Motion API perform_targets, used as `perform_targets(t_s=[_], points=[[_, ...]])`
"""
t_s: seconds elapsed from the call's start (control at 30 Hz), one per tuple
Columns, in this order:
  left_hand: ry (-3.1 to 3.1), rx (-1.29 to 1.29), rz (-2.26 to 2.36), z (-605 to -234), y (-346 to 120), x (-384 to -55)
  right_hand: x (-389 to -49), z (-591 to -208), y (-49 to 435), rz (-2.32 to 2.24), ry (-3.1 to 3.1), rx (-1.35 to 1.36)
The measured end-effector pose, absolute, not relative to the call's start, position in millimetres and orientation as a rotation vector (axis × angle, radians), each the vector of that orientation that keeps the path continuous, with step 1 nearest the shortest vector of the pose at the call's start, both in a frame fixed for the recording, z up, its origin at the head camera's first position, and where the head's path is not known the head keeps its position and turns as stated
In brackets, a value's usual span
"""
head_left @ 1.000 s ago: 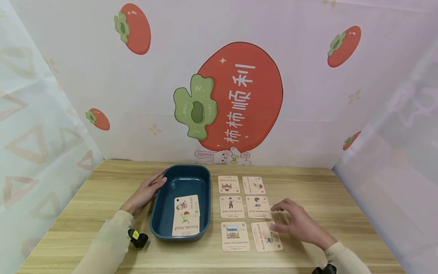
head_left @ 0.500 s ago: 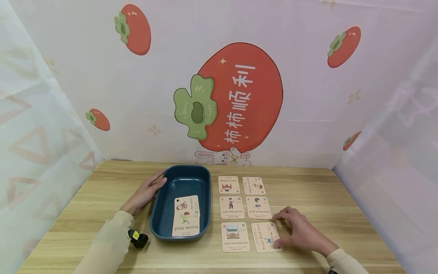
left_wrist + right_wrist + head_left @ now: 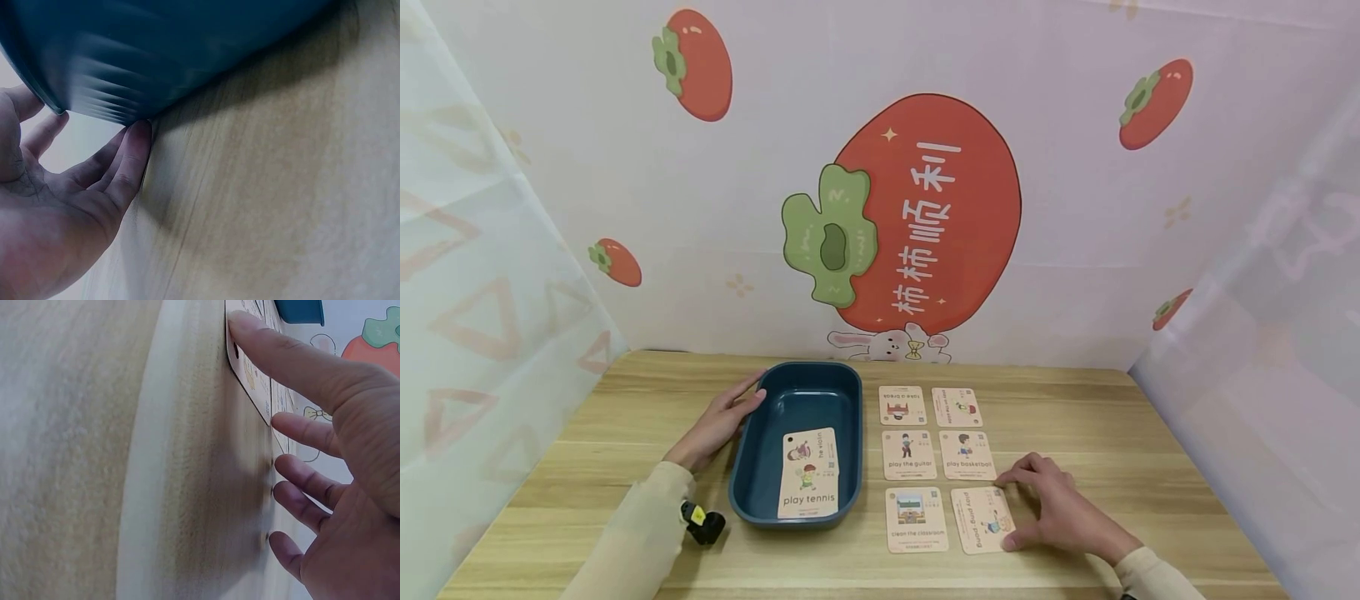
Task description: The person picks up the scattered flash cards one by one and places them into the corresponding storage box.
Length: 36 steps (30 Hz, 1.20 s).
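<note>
Head cam first, clock directions as you see them in each view. Left hand [image 3: 718, 423] is resting against the deep blue tray [image 3: 808, 408] at about its 11 o'clock corner, fingers loosely stretched, not fisted. Left wrist cam has the fingertips down along the outside wall. Tray sits on the wood-look counter [image 3: 1075, 417], with the "play tennis" card [image 3: 808, 493] at its 6 o'clock end, overlapping a violin card [image 3: 808, 443] at 12 from it.

Right hand [image 3: 1056, 508] is spread fairly wide at the "play ping-pong" card [image 3: 977, 525]. Thumb's touching the card's 4 o'clock corner, index fingertip's right by the 1 o'clock one; can't tell if that one touches. Right wrist cam shows the other fingers apart and only slightly bent.

That card is the 5 o'clock corner of a six-card grid lying at the tray's 3 o'clock. From it, "play basketball" [image 3: 967, 454] is at 12, "clean the classroom" [image 3: 917, 521] at 9, "play the guitar" [image 3: 907, 454] around 10:30. Far row: "take a break" [image 3: 901, 406], printed upside down, with the slide card [image 3: 957, 407] at its 3.
</note>
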<state>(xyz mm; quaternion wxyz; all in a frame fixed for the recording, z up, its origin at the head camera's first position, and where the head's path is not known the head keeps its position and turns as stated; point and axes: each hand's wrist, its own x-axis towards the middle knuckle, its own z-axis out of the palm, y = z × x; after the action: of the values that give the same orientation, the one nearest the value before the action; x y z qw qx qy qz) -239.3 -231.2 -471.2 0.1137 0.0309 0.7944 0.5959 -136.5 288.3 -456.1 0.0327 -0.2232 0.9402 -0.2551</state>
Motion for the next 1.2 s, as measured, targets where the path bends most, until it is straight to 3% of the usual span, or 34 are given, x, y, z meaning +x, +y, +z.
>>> perform_targets(t_s=[1.2], points=[[2.312, 0.127, 1.779, -470.8, -233.1, -238.5, -140.4, -458.6, 285.9, -0.764, 2.909, -0.732]])
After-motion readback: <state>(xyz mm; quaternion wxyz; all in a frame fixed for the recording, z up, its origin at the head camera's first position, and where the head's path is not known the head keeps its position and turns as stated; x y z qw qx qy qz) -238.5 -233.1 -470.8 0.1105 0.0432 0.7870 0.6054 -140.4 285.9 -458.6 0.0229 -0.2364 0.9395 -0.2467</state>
